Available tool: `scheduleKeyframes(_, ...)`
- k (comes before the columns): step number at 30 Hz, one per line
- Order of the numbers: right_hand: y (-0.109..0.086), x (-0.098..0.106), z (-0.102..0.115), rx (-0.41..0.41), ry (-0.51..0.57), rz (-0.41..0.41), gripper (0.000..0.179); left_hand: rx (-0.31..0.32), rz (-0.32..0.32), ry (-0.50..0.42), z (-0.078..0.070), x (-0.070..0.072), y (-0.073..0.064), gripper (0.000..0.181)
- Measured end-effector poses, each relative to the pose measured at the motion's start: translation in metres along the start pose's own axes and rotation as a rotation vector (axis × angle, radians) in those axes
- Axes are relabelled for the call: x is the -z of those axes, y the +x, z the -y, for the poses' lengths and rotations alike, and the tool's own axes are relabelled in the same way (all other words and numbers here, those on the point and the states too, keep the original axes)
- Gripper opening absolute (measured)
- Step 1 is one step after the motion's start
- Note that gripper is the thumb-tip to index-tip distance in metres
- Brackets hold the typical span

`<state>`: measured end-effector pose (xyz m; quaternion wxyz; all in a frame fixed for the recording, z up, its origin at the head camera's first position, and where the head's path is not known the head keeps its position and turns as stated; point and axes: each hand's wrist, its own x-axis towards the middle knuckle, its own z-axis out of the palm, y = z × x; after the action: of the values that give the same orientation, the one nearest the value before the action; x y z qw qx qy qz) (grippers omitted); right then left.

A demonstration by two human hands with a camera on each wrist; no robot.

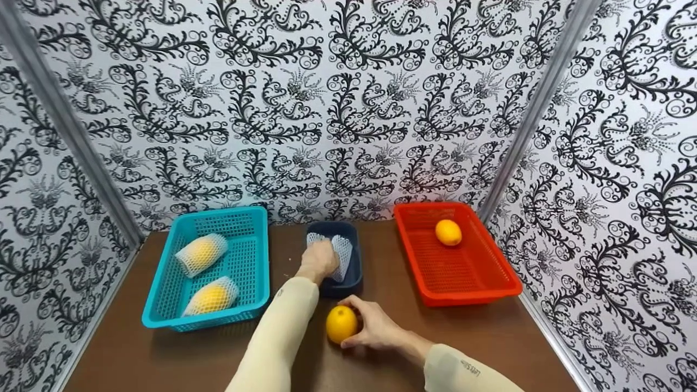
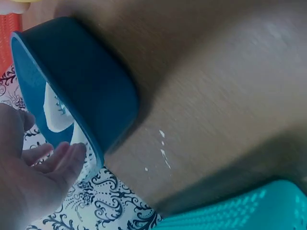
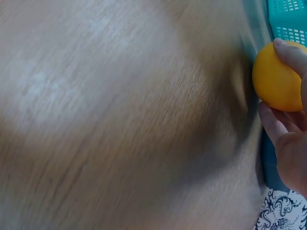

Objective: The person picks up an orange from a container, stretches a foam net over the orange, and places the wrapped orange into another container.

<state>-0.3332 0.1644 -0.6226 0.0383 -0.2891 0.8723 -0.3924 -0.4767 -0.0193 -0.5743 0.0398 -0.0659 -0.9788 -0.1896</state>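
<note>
The brown table [image 1: 190,359] shows a fine wood grain, and in the right wrist view some pale patches of light lie on it. In the left wrist view, a few small white flecks [image 2: 162,133] are on its surface. Behind the table stands the back wall [image 1: 326,136], white with black curling leaves. The left wall [image 1: 43,218] and the right wall [image 1: 615,179] have the same pattern. A left grey strip [image 1: 69,125] and a right grey strip [image 1: 536,111] follow the corners.
</note>
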Motion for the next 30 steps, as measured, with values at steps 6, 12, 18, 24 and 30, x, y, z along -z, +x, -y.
scheduleKeyframes(6,0.0,-0.003,0.007,-0.001,0.021,0.018,0.077,0.046,0.026,0.011,0.039,-0.054,0.04,0.038)
scheduleKeyframes(12,0.0,-0.005,0.007,0.008,0.012,0.009,0.077,0.078,0.033,-0.052,0.033,-0.034,0.024,0.023)
scheduleKeyframes(18,-0.001,-0.007,0.004,0.001,0.023,0.006,0.077,0.085,-0.01,-0.089,0.012,-0.005,0.003,0.013)
scheduleKeyframes(24,0.001,-0.005,0.001,-0.03,0.037,0.002,0.076,0.007,-0.079,-0.098,0.006,0.004,0.002,0.007)
scheduleKeyframes(30,0.004,-0.001,-0.004,-0.012,-0.003,-0.02,0.077,-0.111,-0.175,-0.117,0.004,0.021,-0.003,0.009)
